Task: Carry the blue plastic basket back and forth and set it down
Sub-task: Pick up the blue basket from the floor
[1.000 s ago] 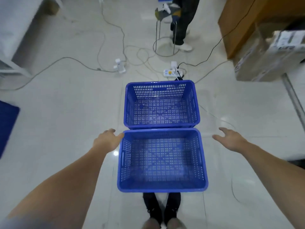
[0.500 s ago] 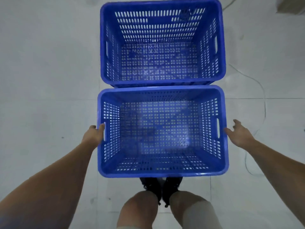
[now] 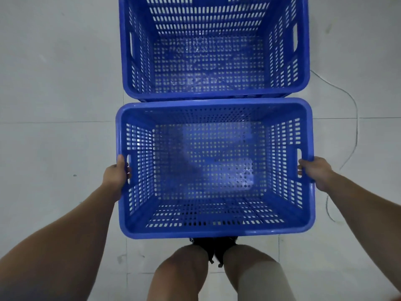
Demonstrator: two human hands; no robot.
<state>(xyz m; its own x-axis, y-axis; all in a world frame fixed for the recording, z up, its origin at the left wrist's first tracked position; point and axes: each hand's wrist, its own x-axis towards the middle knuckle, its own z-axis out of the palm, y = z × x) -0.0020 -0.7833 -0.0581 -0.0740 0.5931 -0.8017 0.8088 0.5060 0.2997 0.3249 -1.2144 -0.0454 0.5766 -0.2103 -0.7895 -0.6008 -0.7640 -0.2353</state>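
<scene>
An empty blue plastic basket [image 3: 214, 232] with perforated walls sits on the tiled floor right in front of my knees. My left hand [image 3: 116, 174] grips its left side at the handle slot, thumb on the rim. My right hand [image 3: 315, 171] grips the right side at the opposite handle slot. A second, matching blue basket [image 3: 213, 95] stands directly behind it, the two rims touching; its far end is cut off by the top of the view.
Pale tiled floor [image 3: 54, 127] lies on both sides of the baskets. A thin cable [image 3: 352, 131] curves across the floor to the right of my right hand. My bare knees and dark shoes [image 3: 213, 246] are just behind the near basket.
I have bent lower, so both baskets look larger. Both hands went from open beside the near basket to closed on its side handles.
</scene>
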